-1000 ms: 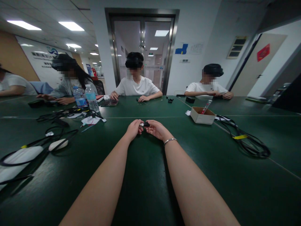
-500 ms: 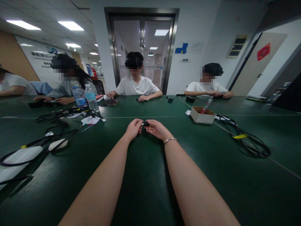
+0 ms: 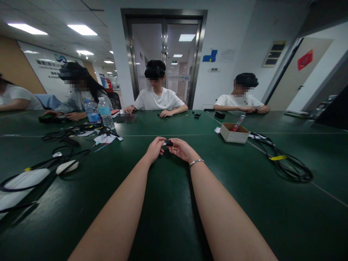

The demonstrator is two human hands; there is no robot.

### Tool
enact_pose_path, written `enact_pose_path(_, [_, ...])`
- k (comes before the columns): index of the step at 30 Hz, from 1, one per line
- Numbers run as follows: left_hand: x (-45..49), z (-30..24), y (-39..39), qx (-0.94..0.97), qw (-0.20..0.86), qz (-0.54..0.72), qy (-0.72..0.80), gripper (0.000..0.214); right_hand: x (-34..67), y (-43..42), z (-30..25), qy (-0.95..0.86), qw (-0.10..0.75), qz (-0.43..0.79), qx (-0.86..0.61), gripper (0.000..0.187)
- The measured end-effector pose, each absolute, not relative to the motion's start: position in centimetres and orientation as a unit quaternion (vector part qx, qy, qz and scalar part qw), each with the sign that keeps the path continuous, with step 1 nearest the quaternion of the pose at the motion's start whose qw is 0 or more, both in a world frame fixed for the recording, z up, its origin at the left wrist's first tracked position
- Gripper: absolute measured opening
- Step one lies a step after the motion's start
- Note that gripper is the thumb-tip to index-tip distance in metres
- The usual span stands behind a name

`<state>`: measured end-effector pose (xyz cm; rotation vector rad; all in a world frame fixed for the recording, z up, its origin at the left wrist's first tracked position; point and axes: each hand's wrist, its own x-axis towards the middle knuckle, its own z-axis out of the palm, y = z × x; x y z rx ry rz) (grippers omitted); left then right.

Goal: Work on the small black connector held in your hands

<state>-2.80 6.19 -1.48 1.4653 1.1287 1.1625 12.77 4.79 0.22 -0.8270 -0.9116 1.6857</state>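
My left hand [image 3: 156, 149] and my right hand [image 3: 181, 148] meet over the green table [image 3: 168, 203], fingers pinched. Between their fingertips lies a small black piece with a silver end [image 3: 169, 143]; it may be a plug or a USB stick, but it is too small to tell. My right fingers grip the black part, while my left fingertips close on the silver end. Part of the piece is hidden behind the fingers. A silver bracelet [image 3: 196, 163] circles my right wrist.
An open box [image 3: 234, 136] holding a red-and-clear tool and a coiled black cable [image 3: 292, 165] lie to the right. Leftward are more cables [image 3: 67, 134], papers [image 3: 104, 139], two water bottles [image 3: 105, 113] and a white mouse-shaped item [image 3: 67, 167]. Several people sit across the table.
My hands stay nearly still, with a little more of the silver end showing beside my left fingers. At far left, a co-worker's dark object has shifted slightly right.
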Motion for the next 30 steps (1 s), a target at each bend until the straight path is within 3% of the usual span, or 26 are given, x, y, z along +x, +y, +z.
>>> enact_pose_path(6, [-2.7,-1.3,6.1,0.602,0.463,0.469,0.45,0.025,12.8,4.8,0.2,-0.387,0.503,0.694,-0.34,0.005])
enact_pose_path(12, [-2.6,-1.0,5.8,0.555,0.448,0.525,0.464,0.025,12.4,4.9,0.0,-0.443,0.483,0.663,-0.361,0.015])
enact_pose_path(22, [-2.9,-1.2,6.0,0.597,0.432,0.509,0.445,0.02,10.9,5.6,-1.3,-0.578,0.442,0.514,-0.454,0.03])
enact_pose_path(30, [-2.8,-2.3,5.7,0.682,0.318,0.457,0.475,0.016,9.6,4.0,-1.3,-0.639,0.399,0.326,-0.571,0.012])
